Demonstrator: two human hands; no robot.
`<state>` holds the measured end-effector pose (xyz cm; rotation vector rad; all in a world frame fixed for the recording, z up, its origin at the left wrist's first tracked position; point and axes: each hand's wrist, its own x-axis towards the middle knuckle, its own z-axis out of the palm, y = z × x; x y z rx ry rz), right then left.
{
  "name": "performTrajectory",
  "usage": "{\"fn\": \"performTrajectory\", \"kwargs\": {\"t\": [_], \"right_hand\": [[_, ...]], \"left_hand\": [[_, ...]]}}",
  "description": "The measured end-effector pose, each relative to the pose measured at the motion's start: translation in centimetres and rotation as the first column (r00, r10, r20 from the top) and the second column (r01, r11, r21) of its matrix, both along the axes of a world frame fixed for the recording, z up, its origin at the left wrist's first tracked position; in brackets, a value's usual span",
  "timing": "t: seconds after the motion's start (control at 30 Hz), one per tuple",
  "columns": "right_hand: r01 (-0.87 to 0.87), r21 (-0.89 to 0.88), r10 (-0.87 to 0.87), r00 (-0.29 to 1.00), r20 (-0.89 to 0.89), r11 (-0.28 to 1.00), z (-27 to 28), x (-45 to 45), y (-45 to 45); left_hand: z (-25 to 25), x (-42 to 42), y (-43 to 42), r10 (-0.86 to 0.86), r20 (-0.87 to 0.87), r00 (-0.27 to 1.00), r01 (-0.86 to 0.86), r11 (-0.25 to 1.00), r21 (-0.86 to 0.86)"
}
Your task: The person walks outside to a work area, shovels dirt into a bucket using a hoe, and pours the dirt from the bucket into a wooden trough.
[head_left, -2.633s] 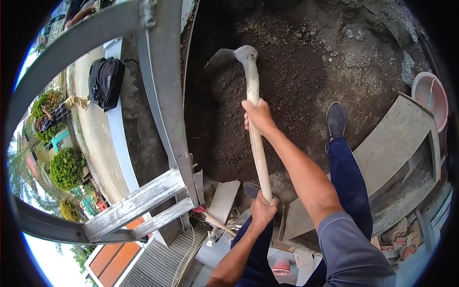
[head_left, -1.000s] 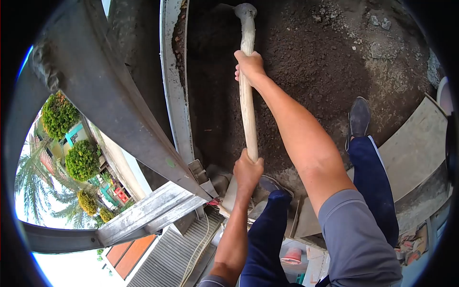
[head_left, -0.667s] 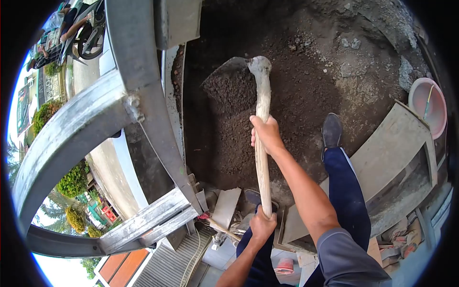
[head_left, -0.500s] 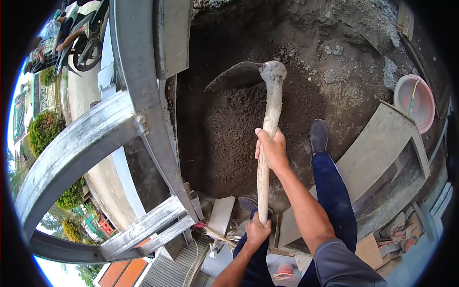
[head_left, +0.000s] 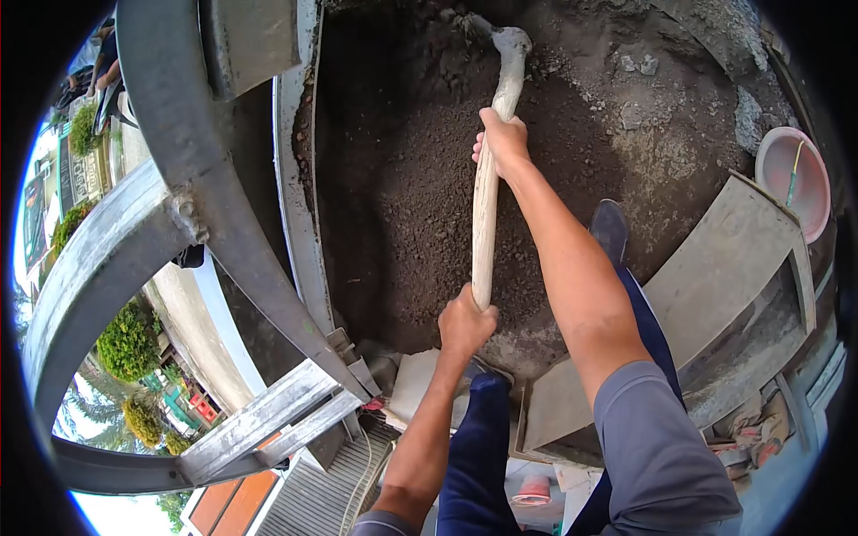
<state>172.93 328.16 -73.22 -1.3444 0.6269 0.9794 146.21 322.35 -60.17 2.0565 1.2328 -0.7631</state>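
Note:
A hoe with a pale wooden handle (head_left: pixel 483 210) reaches up over dark loose soil (head_left: pixel 429 196). My left hand (head_left: pixel 466 323) is wrapped round the lower end of the handle. Higher up, below the hoe's head, my right hand (head_left: pixel 503 143) grips the same handle. The hoe's head (head_left: pixel 511 40) is at the top of the view, and its blade is mostly hidden against the dark soil there. Both my arms are stretched forward.
A curved metal frame (head_left: pixel 214 192) stands on the left, beside the soil. At the right are a pink basin (head_left: pixel 809 188) and a grey board structure (head_left: pixel 733 255). My shoe (head_left: pixel 609 230) rests on the dirt. People and a motorcycle show partly at the far upper left.
The hoe and both my hands have moved up and away from me. The blade, seen clearly above the soil before, is now down at the far soil. The view has shifted slightly.

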Motion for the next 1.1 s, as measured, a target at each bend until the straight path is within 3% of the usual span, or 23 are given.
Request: {"fn": "performTrajectory", "kwargs": {"t": [0.2, 0.3, 0.4, 0.5, 0.6, 0.7, 0.8, 0.93, 1.1], "right_hand": [[0.009, 0.025, -0.008, 0.999, -0.053, 1.000, 7.8, -7.8, -4.8], [-0.065, 0.032, 0.068, 0.993, -0.093, 0.997, 13.4, -10.9, -8.7], [-0.093, 0.043, 0.093, 0.996, 0.002, 0.995, 16.8, -9.0, -11.2], [-0.025, 0.014, 0.023, 0.990, 0.136, 1.000, 17.3, -1.9, -10.9], [0.078, 0.060, -0.088, 0.977, 0.195, 0.995, 14.0, 5.2, -9.2], [0.087, 0.007, -0.087, 0.994, 0.065, 0.996, 8.6, 6.2, -7.6], [-0.021, -0.065, 0.016, 0.996, -0.087, 0.998, 4.6, -0.2, -7.4], [0.027, 0.015, -0.026, 0.993, -0.114, 1.000, 10.7, -4.8, -9.0], [0.082, 0.151, -0.072, 0.995, -0.072, 0.985, 18.6, -3.3, -11.0]], "left_hand": [[7.5, -7.3, -5.9, 0.096, -0.089, 0.991, -0.101, 0.993, -0.059], [10.3, -12.7, -11.3, 0.133, -0.003, 0.991, -0.133, 0.989, -0.058], [11.2, -12.0, -14.2, 0.147, 0.089, 0.985, -0.139, 0.986, -0.092], [10.0, -4.9, -11.8, 0.060, 0.110, 0.992, -0.053, 0.996, -0.067], [8.8, 2.9, -7.5, -0.036, 0.121, 0.992, 0.035, 0.999, 0.006], [8.7, 5.9, -5.2, -0.043, 0.059, 0.997, 0.042, 0.999, 0.020], [8.8, 1.4, -7.2, 0.026, -0.039, 0.999, -0.026, 1.000, 0.006], [12.9, -4.8, -9.3, -0.001, -0.094, 0.996, 0.004, 0.999, 0.040], [15.4, -5.2, -11.6, -0.061, 0.009, 0.998, 0.058, 0.982, 0.179]]}}
